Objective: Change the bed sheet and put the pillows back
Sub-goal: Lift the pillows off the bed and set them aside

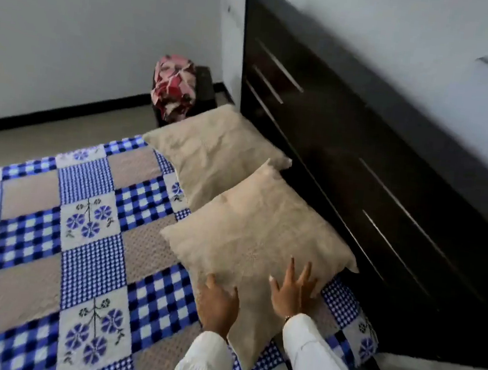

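Note:
A blue, white and beige patchwork sheet [60,226] with flower squares covers the bed. Two beige pillows lie along the dark headboard [359,166]. The far pillow [216,148] sits near the bed's far corner. The near pillow [261,235] overlaps its edge. My left hand [218,305] rests on the near pillow's front edge, fingers bent over the fabric. My right hand [293,289] lies flat on the same pillow with fingers spread. Both sleeves are white.
A crumpled red and white cloth [173,85] is heaped on a dark stand [204,90] beyond the bed's far corner. White walls with a black skirting board [63,114] bound the room. Grey floor [46,134] runs along the far side.

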